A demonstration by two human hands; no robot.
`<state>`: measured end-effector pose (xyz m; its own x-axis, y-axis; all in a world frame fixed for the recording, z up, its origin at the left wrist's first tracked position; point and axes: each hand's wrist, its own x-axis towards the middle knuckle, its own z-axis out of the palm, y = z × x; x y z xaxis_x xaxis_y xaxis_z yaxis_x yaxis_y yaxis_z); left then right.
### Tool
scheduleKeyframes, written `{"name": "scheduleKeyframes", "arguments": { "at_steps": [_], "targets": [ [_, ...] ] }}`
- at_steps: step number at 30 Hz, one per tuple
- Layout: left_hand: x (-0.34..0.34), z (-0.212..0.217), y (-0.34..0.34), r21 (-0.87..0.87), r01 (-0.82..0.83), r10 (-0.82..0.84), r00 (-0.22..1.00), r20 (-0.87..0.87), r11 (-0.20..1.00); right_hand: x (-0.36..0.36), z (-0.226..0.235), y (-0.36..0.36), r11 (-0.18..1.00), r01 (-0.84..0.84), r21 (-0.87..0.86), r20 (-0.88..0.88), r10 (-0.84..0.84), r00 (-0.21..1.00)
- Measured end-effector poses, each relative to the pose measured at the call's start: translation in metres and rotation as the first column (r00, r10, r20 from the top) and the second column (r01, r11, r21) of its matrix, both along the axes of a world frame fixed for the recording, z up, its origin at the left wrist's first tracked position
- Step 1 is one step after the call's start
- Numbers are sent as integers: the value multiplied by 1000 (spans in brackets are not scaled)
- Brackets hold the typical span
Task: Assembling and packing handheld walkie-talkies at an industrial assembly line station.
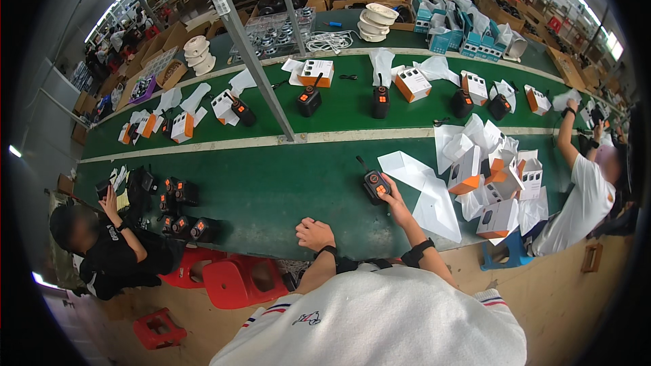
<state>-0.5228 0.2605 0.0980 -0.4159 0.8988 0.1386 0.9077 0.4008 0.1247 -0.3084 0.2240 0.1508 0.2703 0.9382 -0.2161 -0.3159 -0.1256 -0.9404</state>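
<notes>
My right hand (395, 201) grips a black handheld device (374, 185) with a stubby antenna and orange buttons, at the near edge of the green table. The thumb lies over its front; the antenna points up and to the left. To the left, my left hand (315, 234) rests by the table edge with its fingers curled in, and I see nothing in it. Right of the held device lies an unfolded white paper sheet (424, 186). Beyond it is a heap of opened white and orange boxes (464, 171) with crumpled white wrapping (475, 137).
More such devices (309, 100) and boxes (413, 84) line the green conveyor belt (237, 137) ahead. At the left a person (112, 251) handles a black device beside grouped devices (182, 191). Another person (576, 183) works at the right. A metal post (254, 61) rises ahead; red stools (237, 283) stand below left.
</notes>
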Motion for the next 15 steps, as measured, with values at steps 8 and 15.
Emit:
{"name": "scheduleKeyframes", "arguments": {
  "at_steps": [8,15],
  "targets": [
    [0,-1,0,19,19,-20,999,30,1000,0,4,1,1000,6,2,-23,-6,1000],
    [0,0,-1,-2,10,-10,999,36,1000,1,0,0,1000,-1,10,-38,1,999]
  ]
}}
